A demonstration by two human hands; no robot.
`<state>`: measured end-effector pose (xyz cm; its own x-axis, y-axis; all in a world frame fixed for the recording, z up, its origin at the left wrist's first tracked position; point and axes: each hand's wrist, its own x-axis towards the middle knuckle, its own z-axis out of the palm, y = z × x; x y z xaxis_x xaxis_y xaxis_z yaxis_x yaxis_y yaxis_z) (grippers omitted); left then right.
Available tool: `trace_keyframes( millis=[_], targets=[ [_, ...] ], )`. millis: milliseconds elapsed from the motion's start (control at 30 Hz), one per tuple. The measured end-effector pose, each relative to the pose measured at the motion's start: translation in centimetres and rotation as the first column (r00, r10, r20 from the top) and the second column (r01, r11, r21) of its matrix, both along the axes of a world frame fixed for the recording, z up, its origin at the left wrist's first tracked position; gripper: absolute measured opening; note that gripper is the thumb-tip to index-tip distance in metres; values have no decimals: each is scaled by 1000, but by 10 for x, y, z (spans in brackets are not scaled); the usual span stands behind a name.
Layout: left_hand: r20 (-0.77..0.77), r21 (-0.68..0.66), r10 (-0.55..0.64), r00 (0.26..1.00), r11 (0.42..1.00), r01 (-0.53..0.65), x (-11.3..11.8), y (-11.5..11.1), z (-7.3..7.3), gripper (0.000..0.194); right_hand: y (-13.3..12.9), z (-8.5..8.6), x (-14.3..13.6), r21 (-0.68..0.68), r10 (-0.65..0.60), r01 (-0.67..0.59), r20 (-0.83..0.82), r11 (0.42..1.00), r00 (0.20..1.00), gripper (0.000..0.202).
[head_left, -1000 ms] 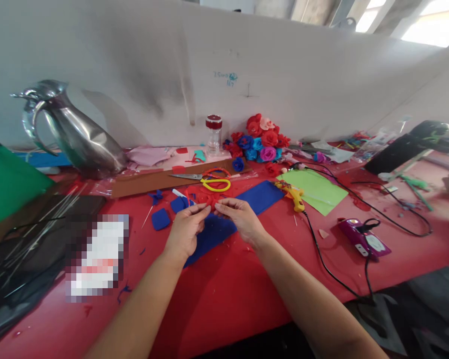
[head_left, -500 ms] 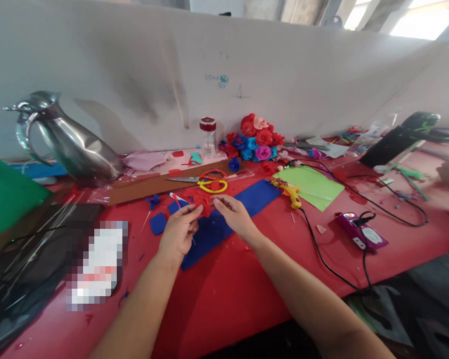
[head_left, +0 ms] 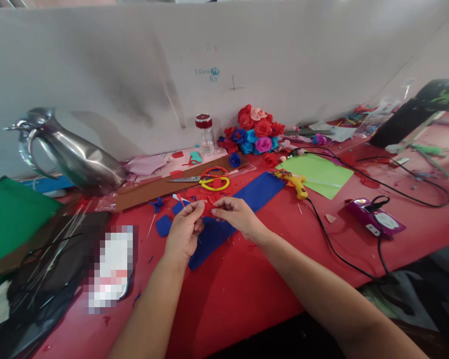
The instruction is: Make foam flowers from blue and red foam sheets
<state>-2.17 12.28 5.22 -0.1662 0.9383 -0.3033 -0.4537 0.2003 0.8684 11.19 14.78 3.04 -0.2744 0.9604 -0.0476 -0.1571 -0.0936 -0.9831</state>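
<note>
My left hand (head_left: 185, 229) is closed in a pinch on a small red paper piece (head_left: 208, 206), and a thin wire shows below its fingers. Opposite it, my right hand (head_left: 239, 218) pinches the other side of the same red piece, fingertips almost meeting those of the left. The fingers cover most of this piece. Beneath both hands lies a blue paper strip (head_left: 260, 191). Just beyond are scissors (head_left: 214, 184) with yellow and red handles, amid red paper scraps (head_left: 191, 192). A blue paper flower on a wire (head_left: 157, 205) and a blue paper square (head_left: 163, 226) lie left.
A yellow glue gun (head_left: 296, 184) with a black cord rests right of the strip, near light green paper (head_left: 324, 174) and a purple power strip (head_left: 374, 219). Behind stand paper roses (head_left: 262, 128), a glass jar (head_left: 207, 139) and a tilted-looking steel jug (head_left: 78, 157). A black bottle (head_left: 400, 119) is far right.
The camera view has shifted slightly downward and tilted. My right fingertips have closed in on the red paper piece, nearer to my left fingers.
</note>
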Motion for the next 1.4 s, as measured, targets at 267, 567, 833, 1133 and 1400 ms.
trace_keyframes(
  millis=[267, 567, 833, 1133, 1400],
  targets=[
    [-12, -2, 13, 1000, 1000, -13, -1, 0, 2, 42, 1, 2, 1, -28, -55, 56, 7, 998, 998, 11],
    [-106, 5, 3, 994, 1000, -2, 2, -2, 7, 42, 2, 10, 5, 41, -118, 115, 69, 993, 991, 8],
    [-159, -49, -125, 979, 992, 119, 5, -4, 13, 34, -30, 38, 80, 435, -469, 291, 388, 852, 793, 24],
    [-192, -88, -256, 947, 966, 243, 11, -10, 14, 28, -82, 32, 251, 707, -865, 605, 499, 367, -59, 27],
    [-253, -122, -374, 892, 927, 354, 12, -10, 6, 32, 13, 16, 192, 365, -541, 531, 812, 765, 220, 26]
  ],
)
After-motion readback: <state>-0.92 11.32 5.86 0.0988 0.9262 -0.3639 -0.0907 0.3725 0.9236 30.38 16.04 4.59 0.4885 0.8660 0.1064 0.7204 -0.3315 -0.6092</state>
